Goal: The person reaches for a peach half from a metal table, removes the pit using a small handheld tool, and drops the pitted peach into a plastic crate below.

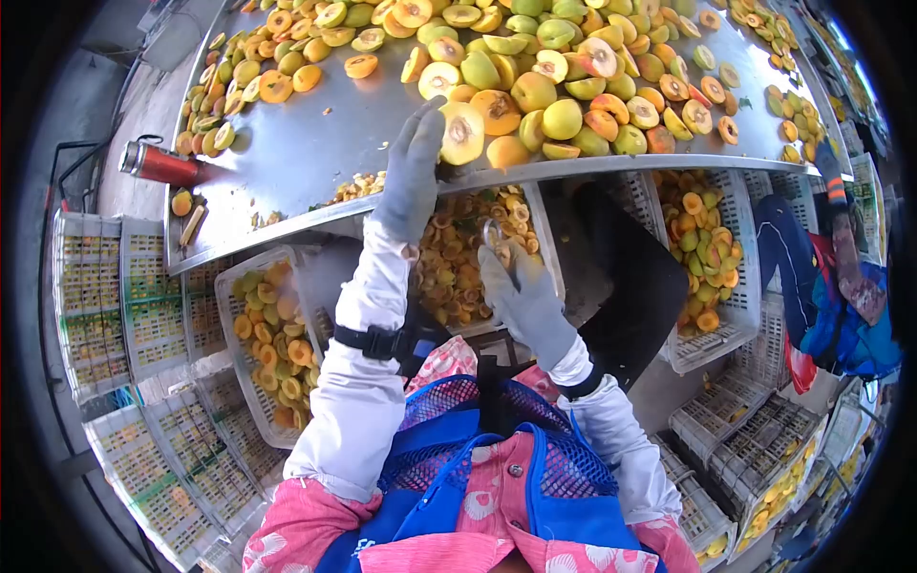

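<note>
My left hand point(411, 177), in a grey glove, reaches over the near edge of the metal table point(353, 110). Its fingers are stretched out beside a large halved peach-like fruit point(462, 134) with a brown centre; I see no grip on it. Lower down, my right hand point(523, 296), also gloved in grey, is closed around a small metal tool with a looped end point(492, 234). The tool's handle is mostly hidden by the fingers. Below the table edge, between my hands, stands a crate of fruit pieces point(478, 248).
Whole and halved fruit point(564, 86) is heaped across the table. A red flask point(162, 164) lies at the left. Crates of halves stand at left point(272, 334) and right point(705, 253). Stacked crates point(143, 315) line the left side. Another person's arm point(850, 239) is at far right.
</note>
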Demonstrator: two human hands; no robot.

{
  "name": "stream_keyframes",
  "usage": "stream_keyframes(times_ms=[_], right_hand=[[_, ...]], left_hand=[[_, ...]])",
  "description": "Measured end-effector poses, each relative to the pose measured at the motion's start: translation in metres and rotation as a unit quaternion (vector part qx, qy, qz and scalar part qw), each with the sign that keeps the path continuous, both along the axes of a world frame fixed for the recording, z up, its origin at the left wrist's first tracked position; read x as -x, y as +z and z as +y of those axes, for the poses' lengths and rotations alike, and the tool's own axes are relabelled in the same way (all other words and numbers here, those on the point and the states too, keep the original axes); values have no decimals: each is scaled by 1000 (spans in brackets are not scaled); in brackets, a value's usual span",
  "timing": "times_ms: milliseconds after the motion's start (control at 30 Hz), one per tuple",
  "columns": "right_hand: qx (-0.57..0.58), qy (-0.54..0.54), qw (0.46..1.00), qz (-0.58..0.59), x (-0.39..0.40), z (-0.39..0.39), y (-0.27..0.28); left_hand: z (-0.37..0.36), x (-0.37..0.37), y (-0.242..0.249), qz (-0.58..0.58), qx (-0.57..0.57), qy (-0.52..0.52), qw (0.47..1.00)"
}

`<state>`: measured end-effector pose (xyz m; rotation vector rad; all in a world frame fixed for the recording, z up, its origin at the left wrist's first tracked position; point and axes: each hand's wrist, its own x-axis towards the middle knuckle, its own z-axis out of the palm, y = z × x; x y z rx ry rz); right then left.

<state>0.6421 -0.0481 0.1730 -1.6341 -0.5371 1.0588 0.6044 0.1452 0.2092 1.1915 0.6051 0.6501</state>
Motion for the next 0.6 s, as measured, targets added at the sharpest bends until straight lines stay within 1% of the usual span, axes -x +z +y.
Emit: stream_keyframes(times_ms=[33,100,133,167,233,267,300,367,400,433,500,533,567,600], right_hand=[[-5,6,1000,0,2,3,17],[-70,-11,986,152,10,7,53],[-93,8,989,115,13,7,62],[-94,8,989,113,14,7,64],[-73,29,990,120,17,7,68],[-55,24,992,114,20,7,70],[-57,27,992,112,23,6,72],[-39,9,997,66,30,3,74],[-55,10,998,35,33,1,74],[-57,13,998,32,36,0,75],[-79,5,995,-58,43,-2,77],[-82,6,995,-60,48,-3,73],[-138,-20,973,-185,53,-5,65],[-193,-46,931,-305,56,-5,62]], left_hand=[[-5,11,0,0,-5,6,1000],[-15,30,-4,-102,-14,-62,993],[-29,39,1,-142,80,-82,983],[-35,45,0,-144,79,-83,983],[-46,57,-2,-180,209,-96,956],[-54,59,1,-175,234,-83,953],[-61,61,7,-178,232,-81,953],[-74,64,18,-133,184,-62,972],[-75,65,4,-30,-78,-4,996],[-75,68,2,-33,-81,-2,996],[-75,72,1,15,-207,20,978],[-78,73,6,13,-210,22,977],[-83,72,11,12,-230,40,972],[-89,71,17,10,-250,59,966]])
